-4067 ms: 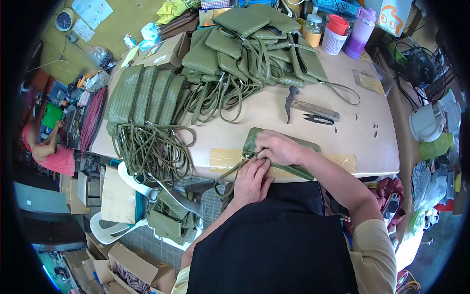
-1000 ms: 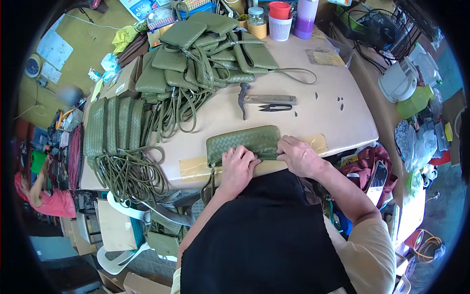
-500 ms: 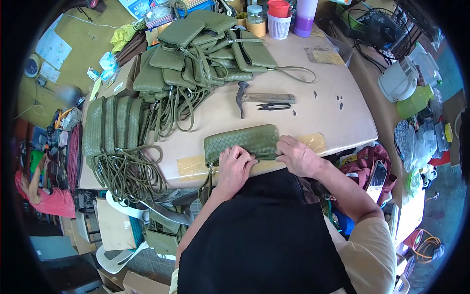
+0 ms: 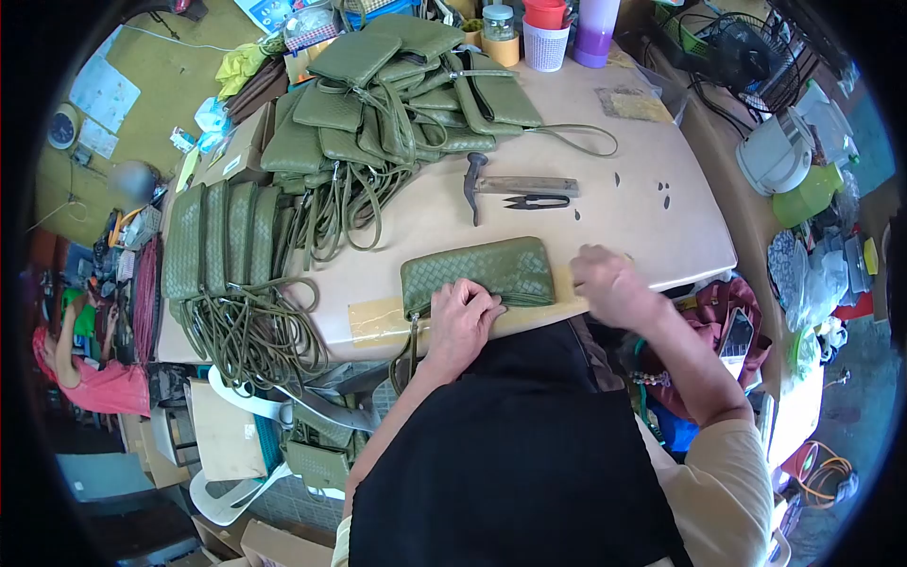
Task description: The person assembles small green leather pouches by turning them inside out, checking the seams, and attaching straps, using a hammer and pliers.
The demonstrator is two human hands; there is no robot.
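Observation:
A green woven wristlet pouch (image 4: pixel 487 269) lies flat near the front edge of the table, its strap hanging over the edge at the left. My left hand (image 4: pixel 463 317) has closed fingers on the pouch's near edge, where the zipper runs. To the right of the pouch, and apart from it, my right hand (image 4: pixel 609 283) is smeared by motion, so its fingers cannot be made out. Beyond the pouch lie a hammer (image 4: pixel 520 186) with a wooden handle and black thread snips (image 4: pixel 539 202).
Many green pouches (image 4: pixel 378 113) are heaped at the back left, with a standing row of pouches (image 4: pixel 213 241) in front of them. Tan tape (image 4: pixel 373 324) covers part of the front edge. Cups (image 4: pixel 546 42) stand at the back. At far left is another person (image 4: pixel 104 383).
My right hand has let go of the pouch's right end and moved off to the right. The left hand still holds the near edge. The whole view has shifted slightly.

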